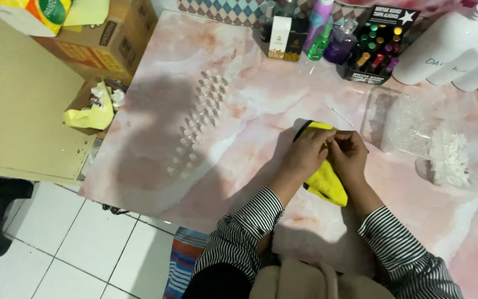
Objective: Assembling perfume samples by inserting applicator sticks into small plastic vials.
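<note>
A yellow cloth (326, 182) with a dark edge lies on the pink marble-patterned table (206, 83). My left hand (306, 152) and my right hand (348, 155) rest on top of it, fingertips pinched together over its upper edge. What the fingers pinch is too small to make out. Both arms wear black-and-white striped sleeves.
A thin white stick (341, 117) lies just beyond the hands. Clear plastic bags (410, 124) and a heap of white pieces (449, 158) sit to the right. Small bottles (330, 36), a black display box of vials (374, 50) and large white bottles (443, 41) line the far edge. Cardboard boxes (100, 39) stand left.
</note>
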